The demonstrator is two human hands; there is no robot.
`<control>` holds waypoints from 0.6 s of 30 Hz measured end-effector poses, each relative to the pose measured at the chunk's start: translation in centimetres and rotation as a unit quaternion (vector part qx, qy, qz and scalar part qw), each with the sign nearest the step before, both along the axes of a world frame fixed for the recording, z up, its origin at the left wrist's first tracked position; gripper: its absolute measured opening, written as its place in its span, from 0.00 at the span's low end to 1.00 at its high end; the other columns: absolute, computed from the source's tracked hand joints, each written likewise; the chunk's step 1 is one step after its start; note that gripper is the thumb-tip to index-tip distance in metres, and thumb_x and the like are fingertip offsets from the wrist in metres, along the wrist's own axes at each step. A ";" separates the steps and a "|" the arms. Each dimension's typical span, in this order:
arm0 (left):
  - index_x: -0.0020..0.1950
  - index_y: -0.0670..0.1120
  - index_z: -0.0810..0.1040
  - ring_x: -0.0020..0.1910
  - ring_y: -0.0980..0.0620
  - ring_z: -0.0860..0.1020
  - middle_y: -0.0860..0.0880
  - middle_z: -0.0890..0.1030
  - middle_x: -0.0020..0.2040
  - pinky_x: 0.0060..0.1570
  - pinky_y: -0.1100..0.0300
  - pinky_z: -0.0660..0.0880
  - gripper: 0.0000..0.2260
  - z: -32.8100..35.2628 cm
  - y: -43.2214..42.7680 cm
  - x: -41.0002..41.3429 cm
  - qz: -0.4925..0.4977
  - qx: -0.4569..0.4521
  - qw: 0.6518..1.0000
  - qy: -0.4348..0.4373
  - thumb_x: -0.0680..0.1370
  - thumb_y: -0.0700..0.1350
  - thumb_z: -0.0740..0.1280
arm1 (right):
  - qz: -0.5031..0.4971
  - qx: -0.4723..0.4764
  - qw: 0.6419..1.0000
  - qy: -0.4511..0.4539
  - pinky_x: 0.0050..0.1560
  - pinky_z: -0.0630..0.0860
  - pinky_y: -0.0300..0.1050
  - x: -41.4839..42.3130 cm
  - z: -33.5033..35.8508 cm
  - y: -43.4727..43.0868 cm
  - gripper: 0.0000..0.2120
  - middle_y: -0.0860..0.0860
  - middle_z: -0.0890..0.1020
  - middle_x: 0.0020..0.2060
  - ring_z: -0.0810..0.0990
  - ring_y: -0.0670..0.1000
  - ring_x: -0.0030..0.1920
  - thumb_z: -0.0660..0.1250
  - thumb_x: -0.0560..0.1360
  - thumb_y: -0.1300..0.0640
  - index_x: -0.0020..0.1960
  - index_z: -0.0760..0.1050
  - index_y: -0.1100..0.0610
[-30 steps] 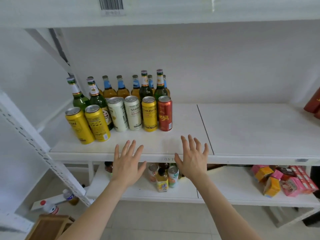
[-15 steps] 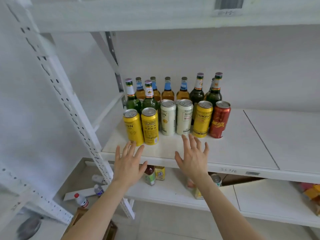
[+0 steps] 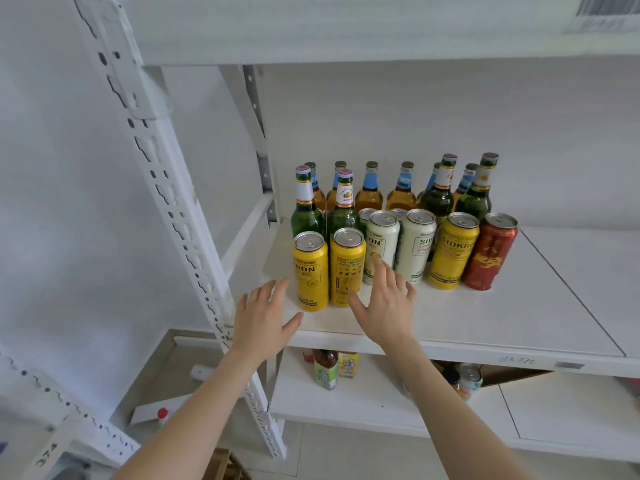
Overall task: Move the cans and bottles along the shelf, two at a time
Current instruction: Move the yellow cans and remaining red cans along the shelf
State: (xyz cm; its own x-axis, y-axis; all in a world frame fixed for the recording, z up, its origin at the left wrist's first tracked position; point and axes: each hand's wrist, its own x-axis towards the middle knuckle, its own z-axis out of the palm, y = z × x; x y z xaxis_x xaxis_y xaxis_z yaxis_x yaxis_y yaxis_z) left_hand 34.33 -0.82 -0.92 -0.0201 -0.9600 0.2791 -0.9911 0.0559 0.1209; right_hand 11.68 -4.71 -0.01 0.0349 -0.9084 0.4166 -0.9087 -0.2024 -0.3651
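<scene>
Cans and bottles stand bunched at the left end of a white shelf (image 3: 502,317). In front are two yellow cans (image 3: 311,271) (image 3: 347,266), then two white cans (image 3: 415,245), another yellow can (image 3: 453,251) and a red can (image 3: 490,251). Green bottles (image 3: 306,209) and amber bottles (image 3: 369,194) stand behind them. My left hand (image 3: 263,315) is open just left of the leftmost yellow can. My right hand (image 3: 384,303) is open in front of the second yellow can and a white can, holding nothing.
A perforated white upright (image 3: 194,244) slants past my left hand. The shelf stretches bare to the right, with a seam (image 3: 571,289) between panels. A lower shelf (image 3: 346,403) holds small bottles and cans. Another shelf board (image 3: 346,29) runs overhead.
The view has swung left and closer. Both hands have reached forward over the shelf edge to the two front yellow cans; nothing is grasped.
</scene>
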 end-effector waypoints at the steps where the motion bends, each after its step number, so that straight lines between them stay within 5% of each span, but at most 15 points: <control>1: 0.75 0.48 0.61 0.67 0.44 0.72 0.46 0.72 0.71 0.65 0.45 0.70 0.33 -0.1 -0.7 -0.1 -0.006 0.007 0.999 0.035 0.76 0.63 0.62 | 0.003 0.005 1.000 -0.024 0.66 0.66 0.60 0.1 0.1 -0.6 0.35 0.54 0.72 0.70 0.71 0.58 0.68 0.63 0.75 0.39 0.75 0.61 0.57; 4: 0.76 0.49 0.59 0.67 0.46 0.72 0.47 0.71 0.71 0.63 0.47 0.72 0.35 -0.3 -2.9 -0.7 -0.021 0.063 0.978 0.197 0.75 0.61 0.67 | 0.028 0.035 0.994 -0.104 0.63 0.69 0.59 0.3 0.4 -2.4 0.35 0.52 0.74 0.68 0.72 0.58 0.65 0.66 0.74 0.39 0.74 0.61 0.55; 9: 0.70 0.51 0.64 0.59 0.52 0.76 0.50 0.77 0.64 0.56 0.59 0.72 0.32 -0.7 -6.0 -1.4 -0.016 0.132 0.893 0.431 0.72 0.54 0.75 | 0.126 0.085 0.956 -0.252 0.63 0.72 0.57 0.8 0.5 -5.0 0.31 0.51 0.75 0.64 0.74 0.54 0.63 0.72 0.73 0.46 0.71 0.65 0.55; 12: 0.65 0.56 0.68 0.54 0.53 0.77 0.53 0.78 0.58 0.50 0.61 0.73 0.32 -1.0 -7.3 -1.3 -0.016 0.149 0.859 0.489 0.67 0.50 0.80 | 0.137 0.107 0.935 -0.310 0.60 0.74 0.49 1.2 0.6 -5.8 0.28 0.49 0.77 0.58 0.76 0.50 0.59 0.74 0.72 0.48 0.68 0.69 0.55; 18: 0.62 0.54 0.73 0.58 0.50 0.78 0.51 0.81 0.58 0.57 0.53 0.75 0.31 -1.8 -8.8 -1.3 -0.013 0.172 0.821 0.545 0.63 0.43 0.82 | 0.145 0.164 0.893 -0.394 0.51 0.71 0.33 1.4 0.2 -6.6 0.26 0.38 0.79 0.52 0.78 0.37 0.53 0.78 0.69 0.49 0.62 0.71 0.49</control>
